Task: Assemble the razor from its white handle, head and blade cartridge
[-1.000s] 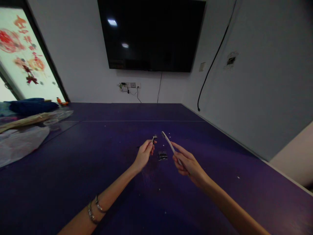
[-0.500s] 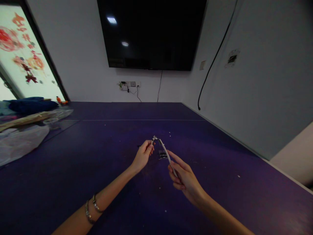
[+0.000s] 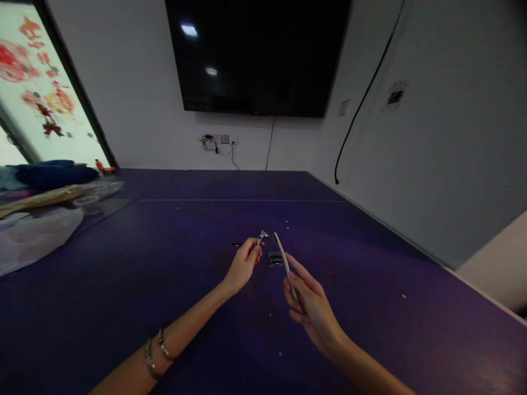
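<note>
My left hand (image 3: 242, 266) is pinched on a small metal piece (image 3: 261, 237), held a little above the dark purple table (image 3: 164, 263). My right hand (image 3: 307, 307) grips a slim white handle (image 3: 283, 258) that points up and away, its tip just right of the metal piece and not touching it. A small dark cartridge-like block (image 3: 274, 258) lies on the table between the two hands. Two bracelets (image 3: 158, 351) circle my left wrist.
A black screen (image 3: 259, 55) hangs on the far wall above a socket (image 3: 218, 141) with cables. Plastic bags and blue cloth (image 3: 45, 203) lie at the table's left edge. A grey wall (image 3: 432, 164) runs along the right side. White crumbs dot the tabletop.
The handle's tip met the metal piece half a second ago and now stands slightly apart from it. My right hand has drawn nearer to me and to the left.
</note>
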Available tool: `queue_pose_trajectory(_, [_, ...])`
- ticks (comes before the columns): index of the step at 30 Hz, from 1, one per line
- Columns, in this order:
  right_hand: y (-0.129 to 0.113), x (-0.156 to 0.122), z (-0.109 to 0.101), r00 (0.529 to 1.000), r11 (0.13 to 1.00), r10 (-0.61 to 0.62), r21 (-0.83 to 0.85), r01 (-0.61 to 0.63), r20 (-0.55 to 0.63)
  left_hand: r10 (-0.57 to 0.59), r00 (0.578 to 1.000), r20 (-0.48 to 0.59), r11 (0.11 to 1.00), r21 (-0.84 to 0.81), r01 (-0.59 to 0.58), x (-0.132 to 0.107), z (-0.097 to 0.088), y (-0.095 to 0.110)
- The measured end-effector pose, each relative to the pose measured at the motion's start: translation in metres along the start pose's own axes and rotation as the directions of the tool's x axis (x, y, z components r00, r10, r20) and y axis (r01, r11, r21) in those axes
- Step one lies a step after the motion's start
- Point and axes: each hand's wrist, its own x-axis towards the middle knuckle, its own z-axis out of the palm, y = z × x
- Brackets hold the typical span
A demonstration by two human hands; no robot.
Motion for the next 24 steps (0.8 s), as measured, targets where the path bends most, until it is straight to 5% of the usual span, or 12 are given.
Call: queue_pose_trajectory(24, [0.012,-0.013,0.007,0.999,0.995,-0.024,0.094,0.026,-0.023,0.018,0.999,-0.037,0.999,-0.044,-0.02,-0.008,0.009,0.005])
